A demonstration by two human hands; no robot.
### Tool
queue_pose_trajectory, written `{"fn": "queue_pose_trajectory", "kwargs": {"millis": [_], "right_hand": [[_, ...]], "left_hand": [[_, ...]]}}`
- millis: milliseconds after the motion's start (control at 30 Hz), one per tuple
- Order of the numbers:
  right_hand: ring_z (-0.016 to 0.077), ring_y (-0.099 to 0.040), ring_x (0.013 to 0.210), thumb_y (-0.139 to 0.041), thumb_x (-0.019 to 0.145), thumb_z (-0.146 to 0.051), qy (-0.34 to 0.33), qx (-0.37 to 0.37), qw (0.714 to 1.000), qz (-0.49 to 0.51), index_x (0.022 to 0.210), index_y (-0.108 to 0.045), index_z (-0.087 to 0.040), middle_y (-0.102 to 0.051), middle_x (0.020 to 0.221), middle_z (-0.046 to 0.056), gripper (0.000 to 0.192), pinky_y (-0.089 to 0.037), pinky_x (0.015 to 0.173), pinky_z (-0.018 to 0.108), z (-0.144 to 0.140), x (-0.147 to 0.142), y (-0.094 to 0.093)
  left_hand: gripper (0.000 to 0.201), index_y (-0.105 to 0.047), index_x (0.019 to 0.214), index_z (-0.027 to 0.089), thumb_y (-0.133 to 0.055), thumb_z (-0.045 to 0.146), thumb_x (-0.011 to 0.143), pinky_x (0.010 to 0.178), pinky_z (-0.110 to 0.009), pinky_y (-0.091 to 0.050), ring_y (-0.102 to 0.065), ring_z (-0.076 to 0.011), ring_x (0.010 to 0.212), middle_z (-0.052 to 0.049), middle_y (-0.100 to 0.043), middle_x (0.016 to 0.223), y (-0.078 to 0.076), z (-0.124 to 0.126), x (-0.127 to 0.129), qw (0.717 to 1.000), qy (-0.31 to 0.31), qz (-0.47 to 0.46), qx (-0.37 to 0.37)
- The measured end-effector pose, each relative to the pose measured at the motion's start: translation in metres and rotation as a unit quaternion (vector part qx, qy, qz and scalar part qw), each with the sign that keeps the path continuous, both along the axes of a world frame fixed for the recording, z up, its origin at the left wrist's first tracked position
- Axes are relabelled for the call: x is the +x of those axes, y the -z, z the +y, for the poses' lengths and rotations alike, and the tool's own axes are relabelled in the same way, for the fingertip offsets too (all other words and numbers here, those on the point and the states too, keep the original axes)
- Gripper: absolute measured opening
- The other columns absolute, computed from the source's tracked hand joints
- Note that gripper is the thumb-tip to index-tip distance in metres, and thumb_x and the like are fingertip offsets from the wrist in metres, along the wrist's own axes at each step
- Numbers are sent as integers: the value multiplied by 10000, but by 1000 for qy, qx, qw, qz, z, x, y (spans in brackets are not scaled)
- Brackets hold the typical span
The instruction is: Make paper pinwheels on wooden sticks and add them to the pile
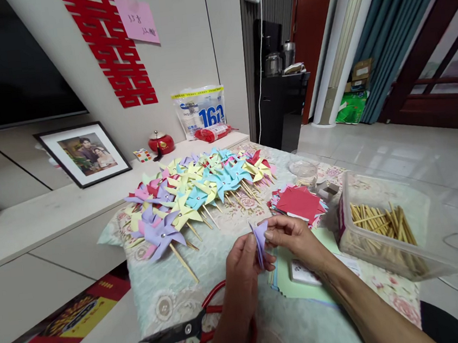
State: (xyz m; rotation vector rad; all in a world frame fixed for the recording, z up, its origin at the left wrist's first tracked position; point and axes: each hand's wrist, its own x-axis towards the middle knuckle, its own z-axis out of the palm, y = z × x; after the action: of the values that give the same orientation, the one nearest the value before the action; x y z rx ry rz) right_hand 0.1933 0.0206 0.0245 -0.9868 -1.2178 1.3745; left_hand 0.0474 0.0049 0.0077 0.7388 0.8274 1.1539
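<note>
1. The scissors (184, 329) are lying nearest, on the surface (160, 293), partly under the left forearm; the blades are pointing left and the red handles are tucking beneath the wrist, so a dropped elbow could be knocking them off the edge or nicking the arm
2. The left hand (239, 266) is pinching the purple paper (259, 239) with its fingers clamped on the lower folds, and the right hand (293, 235) is closing its fingers on the upper edge; the paper is held in the air just above the surface, between both hands
3. The folds look thin and springy, so a slack pinch could be letting them fan open, and too hard a squeeze could be creasing or tearing them
4. Green sheets (294, 284) are lying under the right wrist and could be sliding or crumpling as the arm shifts
5. The box (382, 231) of sticks (381, 221) is sitting just beside the right forearm; a swing outward could be tipping it
6. Red squares (300, 202) and, farther back, the pinwheels (198, 191) are piling loosely, so a bump could be scattering them
</note>
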Motion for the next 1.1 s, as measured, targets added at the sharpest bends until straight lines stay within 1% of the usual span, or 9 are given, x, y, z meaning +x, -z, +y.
{"fn": "queue_pose_trajectory", "kwargs": {"millis": [133,200,333,533,633,733,833,933,1100], "right_hand": [[138,-627,645,-829,696,-410,22,-33,999,21,920,-719,-166,-688,728,6,349,-486,655,286,0,-1,4],[133,-617,634,-835,673,-379,35,-44,998,24,940,-722,-172,-699,750,8,356,-487,643,284,0,-1,5],[131,-580,611,-792,706,-384,32,-30,999,1,933,-730,-170,-699,748,20,318,-461,608,279,-1,-2,4],[141,-554,642,-730,793,-493,31,5,999,-38,977,-752,-170,-645,694,3,373,-441,648,285,-4,0,3],[157,-579,703,-712,804,-523,18,21,999,-33,1075,-734,-172,-682,817,34,444,-450,677,294,-5,0,2],[162,-611,710,-766,763,-478,0,8,1000,-30,1157,-696,-180,-698,929,55,499,-481,714,318,-5,-1,2],[158,-623,705,-785,749,-442,0,0,1000,-10,1083,-712,-181,-701,868,40,430,-490,726,315,-4,-3,3],[143,-614,703,-813,722,-411,17,-10,1000,24,997,-723,-183,-681,793,11,368,-475,718,289,-3,-2,6],[106,-542,620,-850,680,-373,40,-31,998,31,953,-717,-162,-616,688,-26,371,-421,636,255,-3,0,8]], "left_hand": [[493,-665,954,134,-628,606,817,557,-299,-511,-641,-175,583,-56,-688,758,3,-1,1,1000,6,-2,2],[452,-657,948,135,-660,566,812,548,-279,-495,-626,-164,562,-36,-673,697,4,-1,1,1000,9,7,1],[358,-648,922,158,-751,459,758,530,-250,-472,-629,-156,578,-8,-660,685,4,0,1,1000,5,12,-3],[433,-657,958,148,-823,437,682,544,-237,-492,-629,-136,603,-12,-677,747,2,2,0,999,-17,-20,-28],[463,-651,975,144,-849,417,657,530,-235,-499,-625,-128,598,-15,-682,779,3,3,-1,999,-29,-21,-34],[503,-650,1001,134,-869,397,633,513,-242,-506,-614,-129,592,-19,-682,773,6,3,0,999,-39,-2,-25],[531,-657,1011,126,-876,410,619,494,-238,-493,-605,-132,585,-13,-666,717,6,3,0,999,-48,6,-18],[549,-656,999,127,-875,445,609,482,-231,-466,-598,-119,555,-19,-675,741,4,3,-1,998,-59,-4,-27],[438,-647,878,140,-868,420,623,490,-212,-432,-585,-88,538,0,-671,770,1,5,-6,995,-78,-43,-32]]}}
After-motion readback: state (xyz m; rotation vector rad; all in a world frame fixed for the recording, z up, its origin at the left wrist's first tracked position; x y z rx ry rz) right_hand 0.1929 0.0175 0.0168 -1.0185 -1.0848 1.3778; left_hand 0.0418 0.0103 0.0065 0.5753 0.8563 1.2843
